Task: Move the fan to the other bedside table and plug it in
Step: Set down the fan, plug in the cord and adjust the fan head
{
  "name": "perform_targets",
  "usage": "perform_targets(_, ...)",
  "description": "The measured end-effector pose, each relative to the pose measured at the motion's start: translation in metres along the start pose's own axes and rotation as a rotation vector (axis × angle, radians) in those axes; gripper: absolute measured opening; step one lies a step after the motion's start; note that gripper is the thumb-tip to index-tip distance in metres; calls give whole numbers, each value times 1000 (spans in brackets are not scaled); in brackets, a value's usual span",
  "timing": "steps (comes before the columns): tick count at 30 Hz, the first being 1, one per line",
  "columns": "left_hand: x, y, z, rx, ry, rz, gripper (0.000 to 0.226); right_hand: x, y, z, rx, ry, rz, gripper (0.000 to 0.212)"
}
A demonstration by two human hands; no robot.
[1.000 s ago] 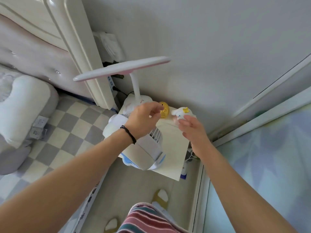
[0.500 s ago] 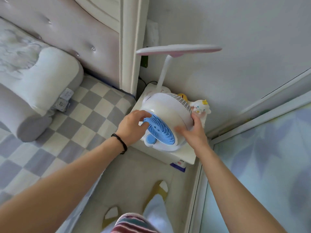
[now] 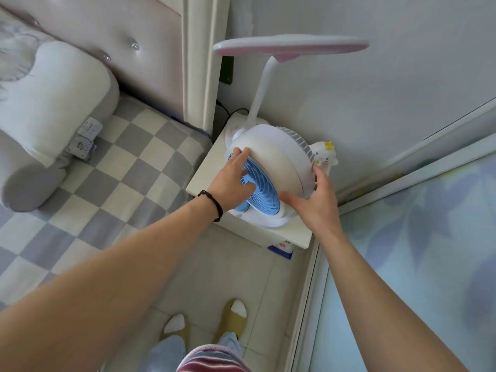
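Observation:
A round white fan (image 3: 273,157) with a blue grille stands on the small white bedside table (image 3: 208,170), tilted face toward me. My left hand (image 3: 230,181) lies flat on the grille, fingers spread, fingertips at the fan's upper left rim. My right hand (image 3: 314,202) clasps the lower right rim, thumb in front and fingers behind. No fan cable or plug is visible.
A white and pink desk lamp (image 3: 290,45) arches over the fan. A small white toy figure (image 3: 324,154) sits by the wall. A black cable (image 3: 225,110) runs behind the table. The bed (image 3: 107,170) with a pillow (image 3: 53,103) lies left, a patterned panel (image 3: 416,237) right.
The fan was turned to face me and set upright on the table. My left hand's fingers uncurled from the rim and now lie flat on the grille.

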State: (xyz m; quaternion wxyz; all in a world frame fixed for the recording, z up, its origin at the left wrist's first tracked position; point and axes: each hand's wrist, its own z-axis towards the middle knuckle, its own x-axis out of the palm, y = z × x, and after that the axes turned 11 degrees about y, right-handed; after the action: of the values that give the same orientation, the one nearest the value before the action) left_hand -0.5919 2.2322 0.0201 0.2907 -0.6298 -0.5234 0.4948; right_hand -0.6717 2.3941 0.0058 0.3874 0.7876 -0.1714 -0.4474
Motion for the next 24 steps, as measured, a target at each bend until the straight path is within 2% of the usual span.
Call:
perform_targets(5,8,-3,14,8,34,-100,67,-13,-11,-1,1,-41,-2,93)
perform_targets(8,22,11,26,34,-146,-287,56,-20,-31,-5,21,-50,167,88)
perform_targets(10,35,31,33,-23,-247,-381,56,-23,-50,-7,79,-16,246,93)
perform_targets(11,42,42,36,-85,-226,-404,61,-22,-59,-8,96,27,251,96)
perform_targets(14,68,80,44,-295,-3,-417,74,-15,-83,-7,133,119,249,103)
perform_targets(17,85,102,55,-351,98,-412,77,-6,-96,-5,123,102,300,98)
perform_targets(19,91,109,63,-344,112,-402,74,-4,-101,-3,111,74,339,88)
perform_targets(24,100,118,74,-298,80,-353,66,-7,-102,-4,95,-7,329,49)
